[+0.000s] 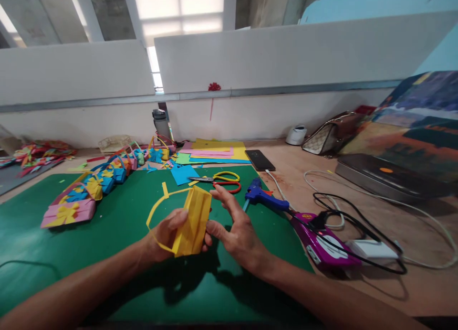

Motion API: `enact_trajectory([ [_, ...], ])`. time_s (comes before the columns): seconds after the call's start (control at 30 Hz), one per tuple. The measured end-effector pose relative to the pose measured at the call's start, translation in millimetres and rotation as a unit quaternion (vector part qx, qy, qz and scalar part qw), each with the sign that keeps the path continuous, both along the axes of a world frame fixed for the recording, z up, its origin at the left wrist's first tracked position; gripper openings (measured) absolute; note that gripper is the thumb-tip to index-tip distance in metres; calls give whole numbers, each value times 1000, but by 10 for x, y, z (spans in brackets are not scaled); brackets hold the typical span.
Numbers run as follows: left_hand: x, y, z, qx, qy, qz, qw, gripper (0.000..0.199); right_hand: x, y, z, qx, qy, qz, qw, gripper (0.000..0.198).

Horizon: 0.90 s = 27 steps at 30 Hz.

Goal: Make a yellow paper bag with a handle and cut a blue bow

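Note:
A small yellow paper bag (193, 222) with a thin curved handle strip is held tilted above the green mat (129, 272). My left hand (171, 227) grips it from the left, thumb on its near face and fingertips showing past its right edge. The handle loops out to the left, over my left wrist. At the bag's right side is my right hand (238, 232), its thumb and forefinger spread apart. The thumb tip is at the bag's edge; whether it presses there I cannot tell. Just beyond the bag lie scissors (225, 178) with yellow and red handles.
Finished paper bags (67, 213) stand in a row at left. Coloured paper sheets (218, 151) and a phone (260, 160) lie at the back. On the right are a blue glue gun (265, 196), a purple power strip (325, 244) and tangled cables (372, 225).

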<state>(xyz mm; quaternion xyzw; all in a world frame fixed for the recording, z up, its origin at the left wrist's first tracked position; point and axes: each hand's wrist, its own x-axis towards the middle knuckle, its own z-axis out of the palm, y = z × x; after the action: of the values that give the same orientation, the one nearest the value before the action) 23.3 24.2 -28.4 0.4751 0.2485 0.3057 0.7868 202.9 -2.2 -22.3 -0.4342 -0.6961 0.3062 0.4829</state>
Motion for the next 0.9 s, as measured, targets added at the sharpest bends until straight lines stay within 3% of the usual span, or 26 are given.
enact_trajectory([
  [0.2, -61, 53, 33, -92, -47, -17, 995, 59, -6, 90, -36, -9, 26, 0, 1000, 53],
  [0.37, -140, 91, -47, -109, -39, -91, 989, 62, 1, 180, 10, -72, 118, 17, 990, 33],
  [0.47, -166, 100, -77, -91, -32, -88, 991, 60, 16, 202, 42, -94, 139, 21, 986, 26],
  [0.73, -197, 72, 29, 106, 56, -54, 991, 67, 29, 176, 65, -86, 121, 24, 989, 20],
  [0.83, -242, 71, 85, 208, 134, -45, 968, 59, 32, 154, 98, -77, 92, 38, 992, 23],
  [0.9, -272, 69, 119, 292, 204, -38, 934, 52, 34, 133, 122, -74, 75, 45, 993, 24],
])
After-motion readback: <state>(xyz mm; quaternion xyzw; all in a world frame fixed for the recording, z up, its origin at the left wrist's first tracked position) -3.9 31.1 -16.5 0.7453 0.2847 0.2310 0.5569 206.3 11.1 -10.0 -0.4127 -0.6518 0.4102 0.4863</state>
